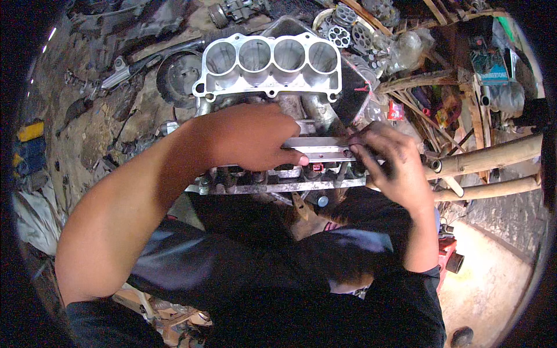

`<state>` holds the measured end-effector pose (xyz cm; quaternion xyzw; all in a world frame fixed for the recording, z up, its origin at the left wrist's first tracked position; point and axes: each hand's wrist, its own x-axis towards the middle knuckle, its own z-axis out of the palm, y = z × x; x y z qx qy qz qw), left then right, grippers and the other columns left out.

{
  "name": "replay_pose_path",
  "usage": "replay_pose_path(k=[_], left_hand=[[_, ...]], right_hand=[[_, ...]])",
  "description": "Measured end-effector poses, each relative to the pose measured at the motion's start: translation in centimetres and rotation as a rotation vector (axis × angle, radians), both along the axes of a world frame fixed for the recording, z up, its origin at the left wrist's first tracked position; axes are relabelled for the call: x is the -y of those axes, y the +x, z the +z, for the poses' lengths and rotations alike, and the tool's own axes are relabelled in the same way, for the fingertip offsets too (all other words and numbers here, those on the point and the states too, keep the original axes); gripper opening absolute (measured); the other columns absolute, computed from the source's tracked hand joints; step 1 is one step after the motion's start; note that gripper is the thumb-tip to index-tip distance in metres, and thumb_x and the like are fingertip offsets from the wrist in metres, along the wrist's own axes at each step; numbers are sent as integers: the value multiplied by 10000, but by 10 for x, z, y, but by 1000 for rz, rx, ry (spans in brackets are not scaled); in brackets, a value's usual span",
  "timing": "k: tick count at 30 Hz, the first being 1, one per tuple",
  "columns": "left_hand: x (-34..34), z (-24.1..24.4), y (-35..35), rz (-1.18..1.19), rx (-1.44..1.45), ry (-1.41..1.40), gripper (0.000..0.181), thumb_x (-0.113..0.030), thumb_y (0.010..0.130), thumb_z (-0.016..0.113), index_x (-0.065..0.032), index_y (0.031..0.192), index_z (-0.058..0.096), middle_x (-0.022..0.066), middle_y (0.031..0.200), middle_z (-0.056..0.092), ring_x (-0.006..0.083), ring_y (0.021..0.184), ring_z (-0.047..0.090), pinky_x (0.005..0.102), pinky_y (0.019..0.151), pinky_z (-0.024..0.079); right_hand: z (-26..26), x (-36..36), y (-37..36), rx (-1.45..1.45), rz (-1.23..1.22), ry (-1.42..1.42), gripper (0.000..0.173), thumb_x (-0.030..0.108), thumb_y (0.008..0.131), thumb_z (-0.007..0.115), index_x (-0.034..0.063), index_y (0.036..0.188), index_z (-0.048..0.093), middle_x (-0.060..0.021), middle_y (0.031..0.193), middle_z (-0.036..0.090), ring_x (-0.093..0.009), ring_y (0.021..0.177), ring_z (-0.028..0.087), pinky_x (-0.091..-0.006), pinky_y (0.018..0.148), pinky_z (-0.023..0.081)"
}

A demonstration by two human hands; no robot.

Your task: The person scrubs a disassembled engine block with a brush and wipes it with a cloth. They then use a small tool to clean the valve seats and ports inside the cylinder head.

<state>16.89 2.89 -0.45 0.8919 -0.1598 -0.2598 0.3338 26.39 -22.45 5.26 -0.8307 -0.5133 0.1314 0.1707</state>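
Observation:
A cast-metal intake manifold lies across the person's lap, its flange with four round openings [272,87] facing up. Below it runs a metal fuel rail [326,149], crossing the manifold from side to side. My left hand [256,139] grips the rail's middle, thumb along its near edge; the fingers curl out of sight. At the rail's right end, my right hand [387,152] has its thumb and fingertips against the metal; whether they pinch a small part there cannot be told. A red connector [317,167] sits just under the rail, above the manifold's lower flange [283,188].
Bamboo poles [491,158] extend at the right. Round metal parts with holes [339,36] and plastic bags [407,48] lie at the upper right. A dark round cover [178,78] and a metal shaft-like part [117,78] lie upper left. A red tool or machine [448,256] stands lower right.

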Motion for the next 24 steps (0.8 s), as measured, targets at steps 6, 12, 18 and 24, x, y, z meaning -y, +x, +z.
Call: replay_pose_path(k=[6, 12, 18, 24], left_hand=[[2, -4, 15, -52, -125, -36, 470, -441, 963, 640, 13, 1073, 692, 253, 895, 711, 413, 876, 716, 510, 808, 552], [-2, -10, 16, -63, -111, -70, 387, -344, 976, 620, 11, 1114, 686, 236, 883, 720, 393, 862, 724, 503, 798, 561], [-3, -4, 18, -58, -176, -71, 365, -321, 974, 619, -3, 1140, 687, 230, 949, 726, 379, 905, 724, 493, 830, 558], [-4, -15, 12, -39, -42, -82, 367, -323, 975, 619, -8, 1152, 686, 238, 1012, 718, 380, 971, 710, 496, 863, 546]], right_hand=[[-21, -12, -10, -110, 34, 50, 173, -4, 819, 735, -18, 988, 702, -172, 908, 652, -360, 864, 656, -427, 773, 539], [-24, -15, -10, -83, 62, 89, 138, -10, 816, 751, -7, 950, 720, -152, 870, 631, -327, 831, 654, -404, 738, 533], [-19, -15, -11, -39, 14, 34, 117, 49, 817, 773, 5, 915, 728, -138, 867, 638, -324, 792, 652, -406, 691, 530], [-21, -20, -10, 5, 76, 52, 127, 68, 805, 779, 11, 907, 730, -147, 861, 641, -333, 770, 651, -412, 681, 530]])
